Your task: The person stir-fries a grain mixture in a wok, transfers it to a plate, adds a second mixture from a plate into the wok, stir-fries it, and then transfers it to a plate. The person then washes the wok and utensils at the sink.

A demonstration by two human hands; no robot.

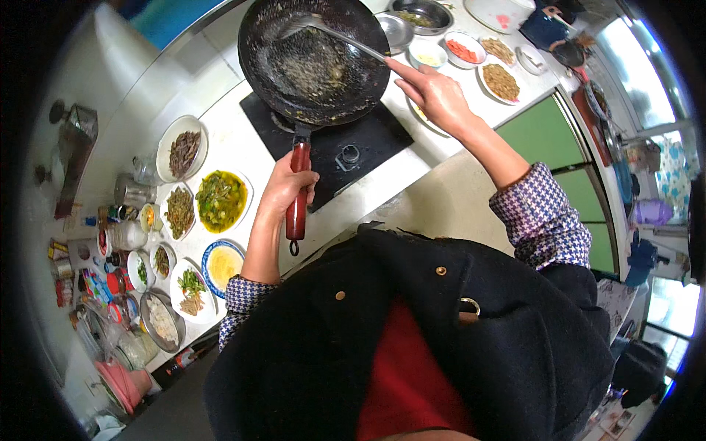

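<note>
My left hand (288, 184) grips the red-brown wooden handle (296, 215) of a black wok (265, 77). The wok is over a black gas hob (380, 135), whose control knob shows at the front. Inside the wok, oily residue with small bits coats the bottom. In my right hand (436, 99) is the long handle of a metal wok spatula (353, 42). The spatula's blade rests against or just above the wok's far left inner wall; I cannot tell which. Most of the spatula's grip is hidden by my fingers.
Left of the hob stand a bowl of dark strips (185, 154), a plate of greens in yellow broth (222, 201), a blue-rimmed bowl (212, 292) and jars. On the right are a bowl of red pieces (462, 50), a plate of brown food (501, 81) and green cabinet doors (543, 132).
</note>
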